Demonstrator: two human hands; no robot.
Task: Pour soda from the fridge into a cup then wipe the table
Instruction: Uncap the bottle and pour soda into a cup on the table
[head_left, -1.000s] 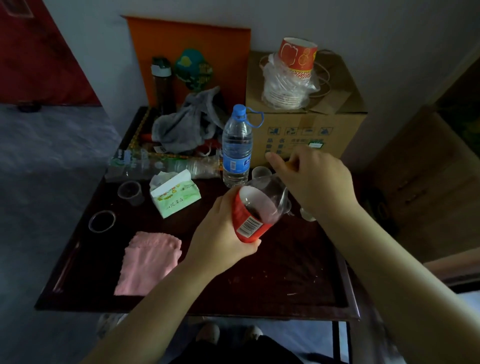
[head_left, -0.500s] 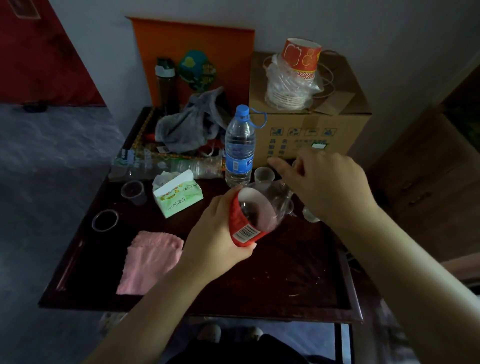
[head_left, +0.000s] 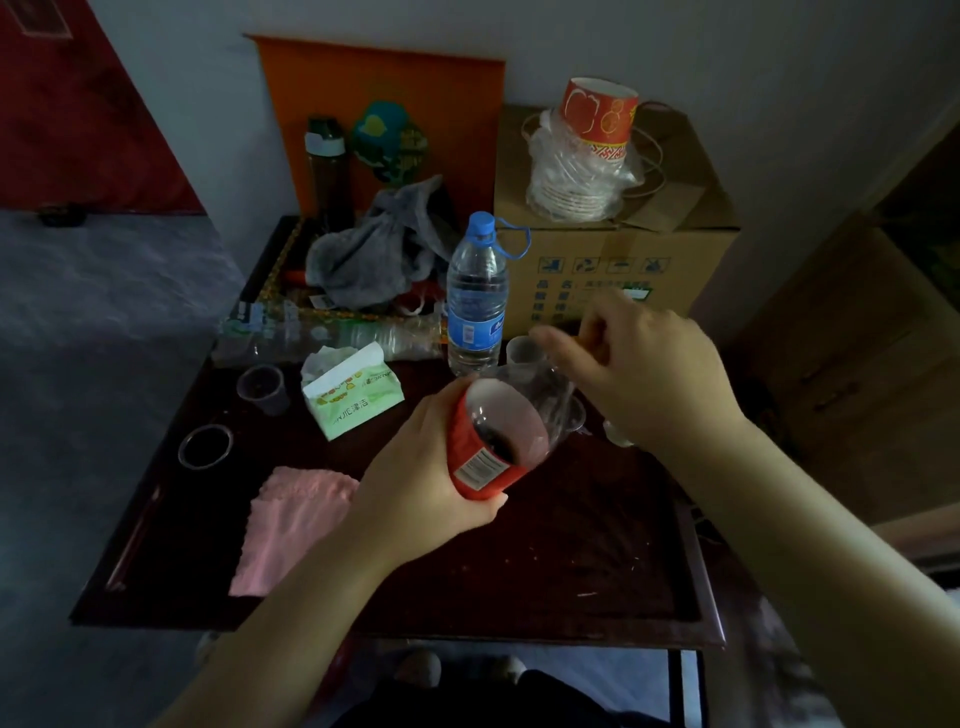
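My left hand (head_left: 421, 483) grips a clear soda bottle (head_left: 498, 441) with a red label, tilted to the right above the dark table (head_left: 571, 561). A little dark soda lies inside it. My right hand (head_left: 644, 379) curls over the bottle's neck; the cap is hidden under its blurred fingers. Just beyond the bottle stands a small clear cup (head_left: 521, 351). Another small cup (head_left: 262, 387) holding dark liquid stands at the left. A pink cloth (head_left: 291, 525) lies flat near the table's front left.
Behind the soda stands a water bottle (head_left: 477, 296) with a blue cap. A green tissue pack (head_left: 353, 397) lies left of it. A cardboard box (head_left: 613, 249) carrying stacked paper cups (head_left: 592, 150) fills the back right. A grey rag (head_left: 374, 249) is heaped at the back.
My right hand has turned slightly over the bottle's neck and its fingers are now blurred. The bottle in my left hand stays tilted in about the same place.
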